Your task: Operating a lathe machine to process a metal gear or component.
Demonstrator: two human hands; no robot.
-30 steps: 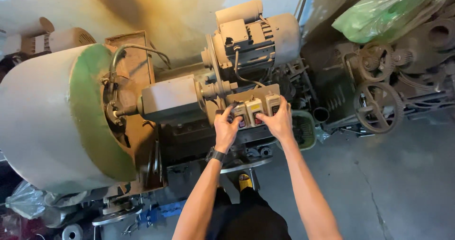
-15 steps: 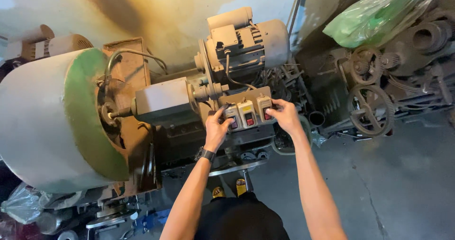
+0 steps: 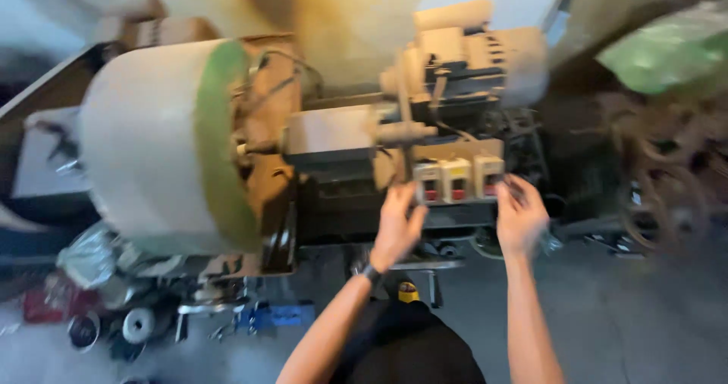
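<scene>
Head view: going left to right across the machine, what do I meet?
Big pale drum with green band → grey metal block → left hand → row of switch boxes → right hand → green plastic bag.

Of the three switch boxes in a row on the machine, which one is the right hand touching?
The rightmost switch box: the right hand has its fingers at its side, while the left hand sits below the leftmost box.
</scene>
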